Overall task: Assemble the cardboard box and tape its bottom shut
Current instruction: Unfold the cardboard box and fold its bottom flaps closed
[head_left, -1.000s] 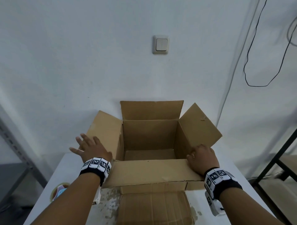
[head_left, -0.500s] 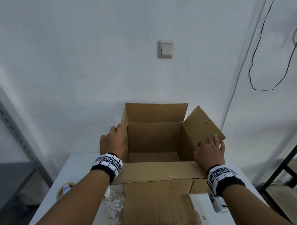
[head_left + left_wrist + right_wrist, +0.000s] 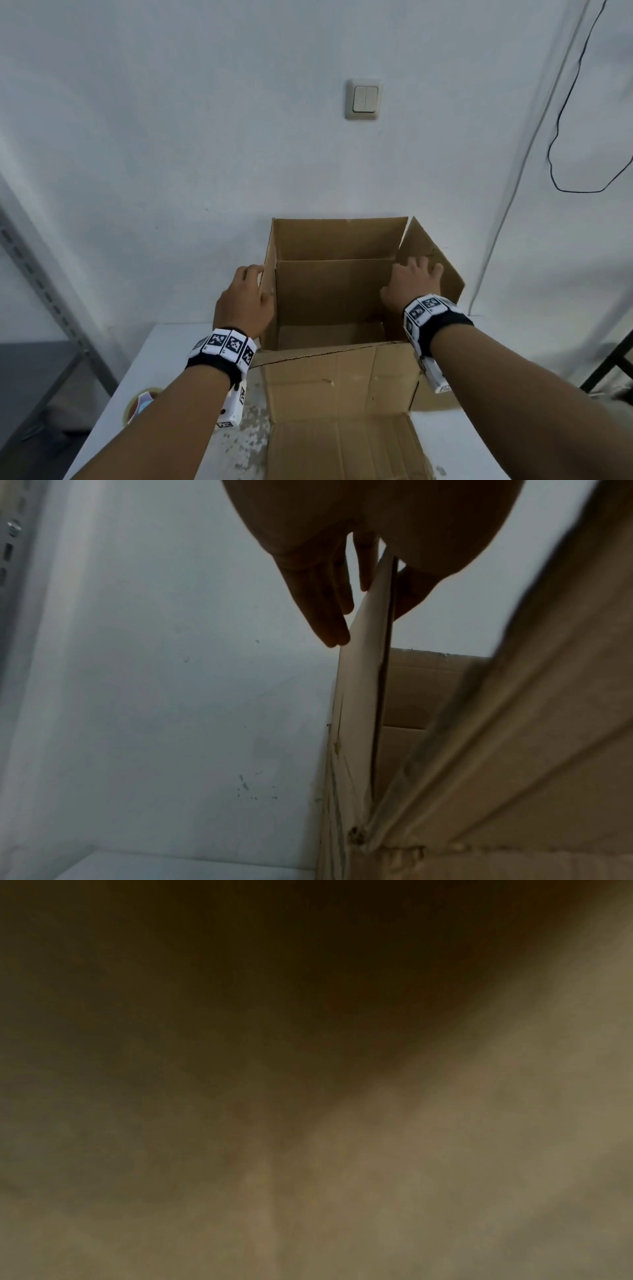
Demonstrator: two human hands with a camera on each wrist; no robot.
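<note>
Both side flaps are up off their splay now: the left one, lying outward a second ago, stands upright, and the right one is being swung in too. Nearest us, the front flap of the brown cardboard box hangs folded out toward the person across the white worktop, out of the way so the short flaps can go in first, I'd say. A roll of tape peeks out by the worktop's near-left edge, under the forearm, waiting its turn.

Further in, the left hand grasps the left flap, fingers flat on the outside, thumb on the inside, pinching it vertical. The right hand presses loosely spread fingers on the right flap, which leans outward yet; nothing is clenched there. The right wrist view is a dark blur.

The box sits open-side up at the worktop's middle, against the white wall. No tape is on it.
</note>
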